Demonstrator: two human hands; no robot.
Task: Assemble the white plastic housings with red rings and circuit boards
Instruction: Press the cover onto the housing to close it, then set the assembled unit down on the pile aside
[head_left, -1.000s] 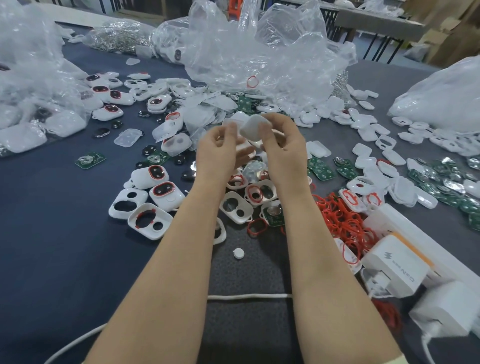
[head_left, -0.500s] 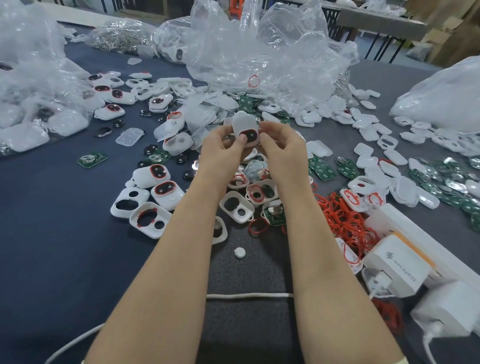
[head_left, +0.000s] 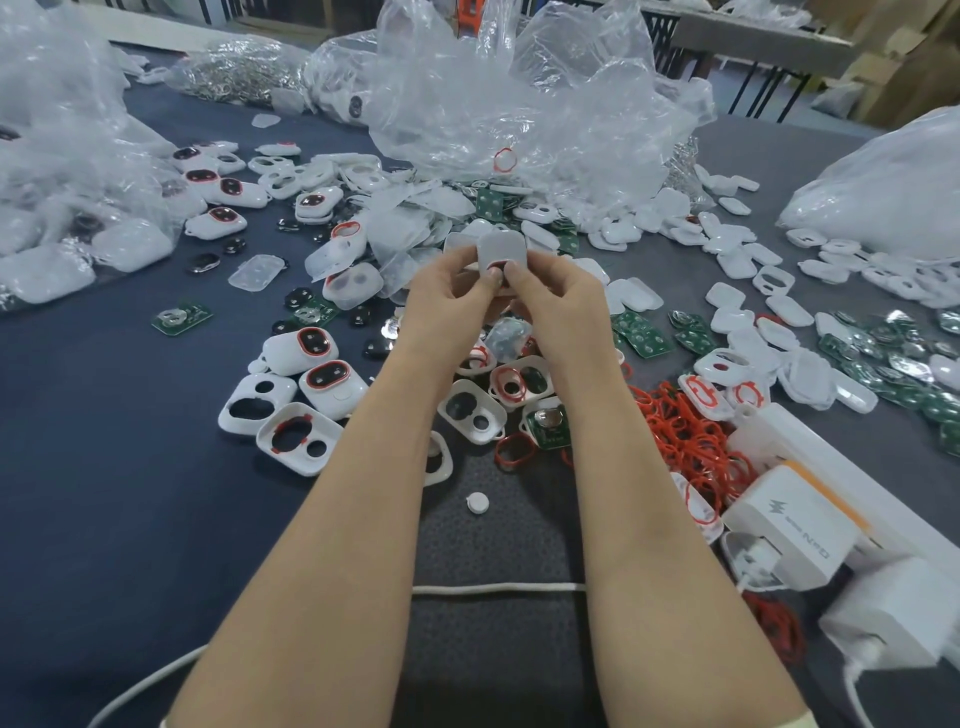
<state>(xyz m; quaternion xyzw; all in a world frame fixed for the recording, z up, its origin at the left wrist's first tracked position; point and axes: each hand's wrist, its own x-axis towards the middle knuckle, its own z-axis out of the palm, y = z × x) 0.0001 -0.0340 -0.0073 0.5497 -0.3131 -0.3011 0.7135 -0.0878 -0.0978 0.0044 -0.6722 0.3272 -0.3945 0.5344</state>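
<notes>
The white housing (head_left: 503, 248) rises long-axis away from the thumbs, between both hands, equally near each one – left hand (head_left: 449, 304) and right hand (head_left: 561, 306) each pinch its lower, red-ringed end

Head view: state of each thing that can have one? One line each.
Small white plastic housing: held above the table, red-ringed window visible.
Left hand: pinching the housing.
Right hand: pinching the housing.
White ringless shell: lying open, empty.
White shell with red ring: lying open, ring seated.
Green circuit board: loose, uninstalled.
Heap of red rings: loose, unused.
White charger: sitting on the white power strip.
</notes>
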